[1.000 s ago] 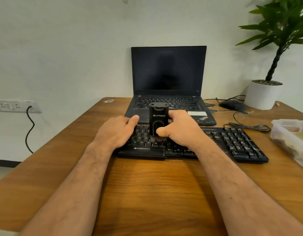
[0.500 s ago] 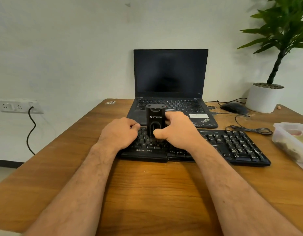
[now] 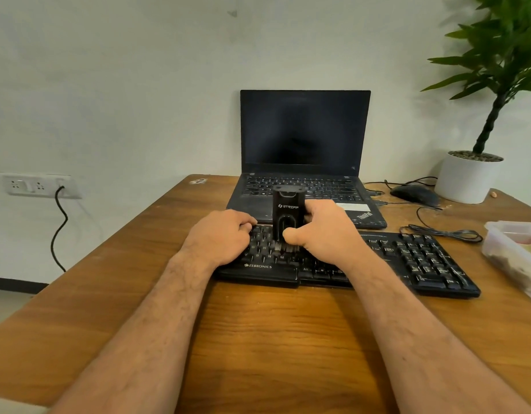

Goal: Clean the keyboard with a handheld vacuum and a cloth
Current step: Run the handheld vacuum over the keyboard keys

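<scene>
At the centre of the frame we see a black handheld vacuum (image 3: pixel 288 215) standing upright on the left half of a black Zebronics keyboard (image 3: pixel 407 258), its brush end touching the keys. Our right hand (image 3: pixel 324 234) grasps the vacuum from its right side, thumb across the front of the body. Our left hand (image 3: pixel 221 236) rests on the keyboard's left end, fingers curled down onto the keys and the far edge. The keyboard lies across the middle of a wooden desk (image 3: pixel 273 339). Just behind it, an open ThinkPad laptop (image 3: pixel 304 132) shows a dark screen. At right of the frame we note a mouse (image 3: pixel 413 194), a potted plant (image 3: pixel 470 177) and a clear plastic container (image 3: pixel 509 249); at left, a wall socket (image 3: pixel 39 185).
</scene>
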